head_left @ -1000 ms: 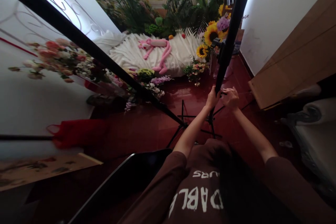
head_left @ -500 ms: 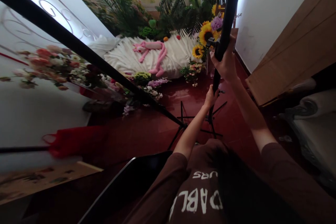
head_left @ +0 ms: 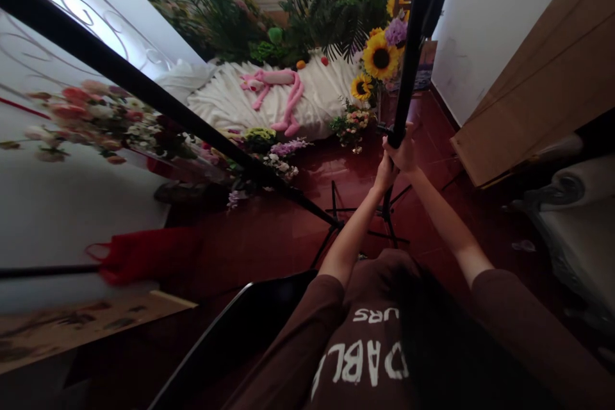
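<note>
Both my hands are wrapped around a black light stand (head_left: 409, 80) that rises from the floor on splayed legs. Lower on the pole is my left hand (head_left: 385, 174), closed around it. Directly above, and touching it, my right hand (head_left: 402, 150) grips the same pole just under a collar with a small knob (head_left: 383, 127). Along the upper pole hangs a dark slim part (head_left: 438, 3). A second black stand (head_left: 158, 102) slants across the left, its legs close to the first stand's legs.
Ahead lies a white cloth-covered platform (head_left: 317, 99) with a pink plush toy (head_left: 283, 93). Sunflowers (head_left: 379, 59), palm leaves and flower bunches (head_left: 86, 115) surround it. A brown board (head_left: 533, 77) leans at right beside a wrapped roll (head_left: 571, 187). A red bag (head_left: 139, 256) is at left.
My right hand has moved down the pole along with the knobbed collar, ending against my left hand. The upper pole now shows a slim hanging part. My left hand has stayed nearly in place.
</note>
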### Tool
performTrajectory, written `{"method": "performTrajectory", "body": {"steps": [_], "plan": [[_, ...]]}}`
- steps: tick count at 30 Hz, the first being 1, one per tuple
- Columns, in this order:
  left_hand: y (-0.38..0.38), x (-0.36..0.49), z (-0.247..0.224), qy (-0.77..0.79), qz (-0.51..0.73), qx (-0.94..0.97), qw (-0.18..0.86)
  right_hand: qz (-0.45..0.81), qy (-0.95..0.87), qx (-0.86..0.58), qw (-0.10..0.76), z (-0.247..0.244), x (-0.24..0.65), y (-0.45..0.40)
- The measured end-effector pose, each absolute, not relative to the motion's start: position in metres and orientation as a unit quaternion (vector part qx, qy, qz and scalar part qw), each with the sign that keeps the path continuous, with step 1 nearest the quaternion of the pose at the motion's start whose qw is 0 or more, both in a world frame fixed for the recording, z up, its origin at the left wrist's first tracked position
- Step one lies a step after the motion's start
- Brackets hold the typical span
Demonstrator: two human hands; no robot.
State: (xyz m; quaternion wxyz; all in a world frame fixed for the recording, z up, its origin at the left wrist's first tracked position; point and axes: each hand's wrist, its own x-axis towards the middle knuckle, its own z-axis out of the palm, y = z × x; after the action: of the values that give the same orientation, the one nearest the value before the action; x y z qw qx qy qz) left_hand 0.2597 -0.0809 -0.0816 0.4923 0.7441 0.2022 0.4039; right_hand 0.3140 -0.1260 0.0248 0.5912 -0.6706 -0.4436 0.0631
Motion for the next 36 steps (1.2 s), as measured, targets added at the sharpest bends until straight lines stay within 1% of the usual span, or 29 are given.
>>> {"method": "performTrajectory", "body": {"steps": [5, 8, 13, 19, 23, 26, 28, 36], "plan": [[-0.082, 0.262, -0.086, 0.237, 0.402, 0.739, 0.485, 0.056, -0.535, -0.662, 0.522, -0.009, 0.340, -0.153], [-0.084, 0.262, -0.084, 0.252, 0.397, 0.736, 0.487, 0.050, -0.552, -0.657, 0.511, -0.030, 0.352, -0.179], [-0.087, 0.261, -0.079, 0.271, 0.400, 0.726, 0.489, 0.073, -0.502, -0.673, 0.538, -0.050, 0.353, -0.203], [-0.086, 0.261, -0.082, 0.274, 0.397, 0.726, 0.490, 0.112, -0.407, -0.679, 0.600, -0.048, 0.346, -0.196], [-0.085, 0.262, -0.084, 0.271, 0.406, 0.728, 0.481, 0.169, -0.285, -0.701, 0.631, -0.040, 0.350, -0.177], [-0.084, 0.263, -0.085, 0.274, 0.406, 0.729, 0.478, 0.237, -0.165, -0.717, 0.635, -0.034, 0.354, -0.163], [-0.084, 0.263, -0.083, 0.277, 0.405, 0.727, 0.481, 0.259, -0.116, -0.718, 0.635, -0.032, 0.354, -0.159], [-0.093, 0.243, -0.063, 0.267, 0.356, 0.746, 0.495, 0.199, -0.100, -0.697, 0.682, -0.038, 0.337, -0.161]]}}
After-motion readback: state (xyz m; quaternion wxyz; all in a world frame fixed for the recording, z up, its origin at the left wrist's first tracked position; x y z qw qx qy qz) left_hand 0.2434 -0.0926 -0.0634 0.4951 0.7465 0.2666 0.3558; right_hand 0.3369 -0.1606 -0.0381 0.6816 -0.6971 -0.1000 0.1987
